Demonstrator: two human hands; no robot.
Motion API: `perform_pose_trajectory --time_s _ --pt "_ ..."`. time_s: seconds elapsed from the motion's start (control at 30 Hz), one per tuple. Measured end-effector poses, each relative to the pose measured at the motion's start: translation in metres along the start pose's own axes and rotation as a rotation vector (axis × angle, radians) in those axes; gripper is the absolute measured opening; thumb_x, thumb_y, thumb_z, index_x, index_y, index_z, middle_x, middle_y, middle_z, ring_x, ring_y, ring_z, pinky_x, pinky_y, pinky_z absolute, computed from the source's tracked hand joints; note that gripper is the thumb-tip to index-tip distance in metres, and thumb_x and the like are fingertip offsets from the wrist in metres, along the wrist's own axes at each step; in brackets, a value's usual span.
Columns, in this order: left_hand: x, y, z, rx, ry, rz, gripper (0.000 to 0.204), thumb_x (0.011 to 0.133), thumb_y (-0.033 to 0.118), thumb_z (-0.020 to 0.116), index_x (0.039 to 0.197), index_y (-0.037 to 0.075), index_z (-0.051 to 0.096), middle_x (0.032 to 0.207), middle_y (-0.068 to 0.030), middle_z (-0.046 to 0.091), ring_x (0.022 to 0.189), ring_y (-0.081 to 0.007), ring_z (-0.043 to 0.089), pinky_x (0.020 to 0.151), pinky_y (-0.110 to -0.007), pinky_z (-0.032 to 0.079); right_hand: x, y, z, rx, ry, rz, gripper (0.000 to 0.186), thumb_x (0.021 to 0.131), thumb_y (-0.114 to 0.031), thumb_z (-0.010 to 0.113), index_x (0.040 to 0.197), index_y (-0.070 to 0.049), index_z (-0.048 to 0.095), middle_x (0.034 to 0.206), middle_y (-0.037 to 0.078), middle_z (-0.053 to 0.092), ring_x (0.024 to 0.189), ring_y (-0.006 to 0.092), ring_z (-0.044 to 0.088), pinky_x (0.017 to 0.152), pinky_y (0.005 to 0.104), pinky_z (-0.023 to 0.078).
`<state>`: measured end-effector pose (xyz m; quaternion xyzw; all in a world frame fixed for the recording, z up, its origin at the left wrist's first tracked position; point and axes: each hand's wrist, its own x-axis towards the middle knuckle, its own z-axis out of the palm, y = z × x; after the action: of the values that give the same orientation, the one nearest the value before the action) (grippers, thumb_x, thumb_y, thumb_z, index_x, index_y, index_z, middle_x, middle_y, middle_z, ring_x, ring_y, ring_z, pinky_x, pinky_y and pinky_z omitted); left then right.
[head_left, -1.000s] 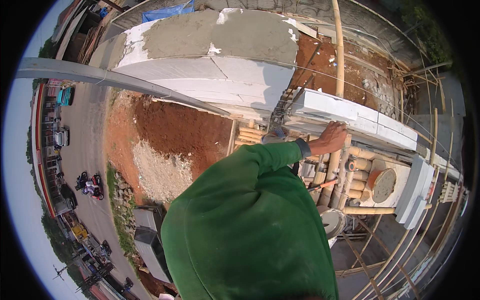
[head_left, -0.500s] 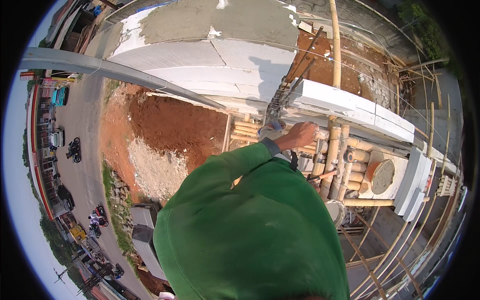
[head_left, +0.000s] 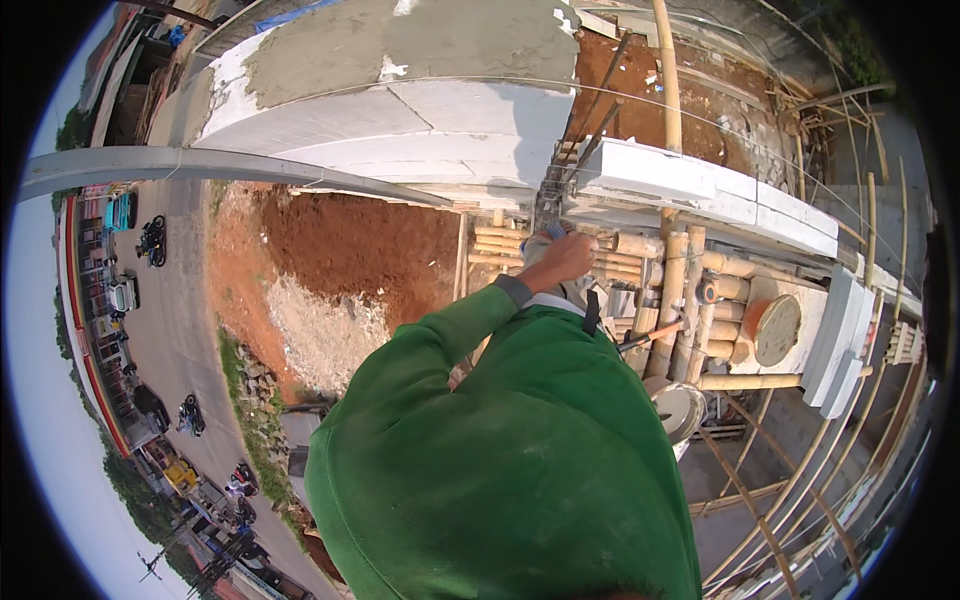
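**Left hand low over the bamboo staging, right hand out of sight**

Your left hand point(head_left: 566, 258) hangs ahead of your green top point(head_left: 520, 450), fingers bent; whether they grip anything cannot be told. The bamboo poles point(head_left: 672, 275) lie beneath and just beside it.

Hazards, near to far. Your foot point(head_left: 553, 233) is close to round poles, which could roll or part if you lean your weight sideways. The orange-handled tool point(head_left: 660, 334) lies by the poles' ends; a knock from your knee or sleeve could send it through a gap. The pale bucket point(head_left: 683, 432) stands at the staging's open side and may tip if jolted. Farther off, the stacked blocks point(head_left: 838, 335) could slide should the staging shake. The upright rebar point(head_left: 552, 190) beyond your hand could scrape a quick reach.

Obscured: your right hand, presumably behind your torso; your fingertips' contact with the poles; a small skin-toned patch under your left arm, unidentifiable; and the far staging, bent by the lens.
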<state>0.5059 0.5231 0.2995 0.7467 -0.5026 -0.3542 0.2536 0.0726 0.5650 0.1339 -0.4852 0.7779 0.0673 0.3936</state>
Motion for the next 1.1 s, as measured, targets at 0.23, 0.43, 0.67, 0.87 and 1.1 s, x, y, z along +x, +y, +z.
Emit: perform_pose_trajectory --time_s 0.23,0.43,0.67,0.87,1.1 --pt "0.014 -0.022 0.011 0.026 -0.013 -0.065 0.03 0.092 0.026 0.068 0.114 0.008 0.078 0.102 -0.0227 0.077 0.095 -0.0412 0.074 0.087 -0.052 0.058 -0.002 -0.002 0.001 -0.017 -0.003 -0.003 0.039 0.091 -0.037 0.065 0.103 -0.003 0.08 0.106 0.02 0.079 0.099 0.0362 0.076 0.083 0.0488 0.056" --pt "0.03 -0.08 0.034 -0.302 -0.152 -0.18 0.033 0.093 0.028 0.074 0.116 0.004 0.076 0.097 -0.0187 0.078 0.084 -0.0318 0.076 0.082 -0.045 0.06 -0.007 -0.002 0.002 -0.039 0.011 -0.028 0.039 0.092 -0.037 0.065 0.104 -0.004 0.081 0.106 0.019 0.079 0.098 0.0353 0.076 0.083 0.0486 0.056" --pt "0.074 -0.149 0.053 -1.471 0.079 -0.884 0.04 0.104 0.025 0.063 0.138 0.005 0.056 0.141 -0.0149 0.065 0.122 -0.0324 0.066 0.104 -0.047 0.054 -0.006 0.03 0.008 -0.334 0.084 -0.483 0.042 0.091 -0.039 0.063 0.09 0.0 0.08 0.078 0.019 0.076 0.083 0.0332 0.075 0.077 0.0478 0.055" --pt "0.13 -0.179 0.071 -1.756 0.266 -0.813 0.034 0.104 0.024 0.063 0.131 0.006 0.057 0.135 -0.0145 0.065 0.123 -0.0342 0.066 0.107 -0.05 0.055 -0.041 0.051 0.003 0.03 -0.088 -0.297 0.032 0.089 -0.026 0.068 0.094 0.005 0.074 0.081 0.016 0.074 0.073 0.025 0.071 0.065 0.0416 0.053" --pt "0.18 -0.161 0.081 -1.784 0.283 -0.845 0.04 0.109 0.02 0.056 0.144 0.004 0.048 0.141 -0.0187 0.06 0.134 -0.0391 0.058 0.11 -0.054 0.053 -0.084 0.029 -0.006 0.292 0.002 0.178 0.036 0.087 -0.027 0.073 0.096 0.007 0.071 0.083 0.02 0.074 0.076 0.0288 0.073 0.069 0.0439 0.055"
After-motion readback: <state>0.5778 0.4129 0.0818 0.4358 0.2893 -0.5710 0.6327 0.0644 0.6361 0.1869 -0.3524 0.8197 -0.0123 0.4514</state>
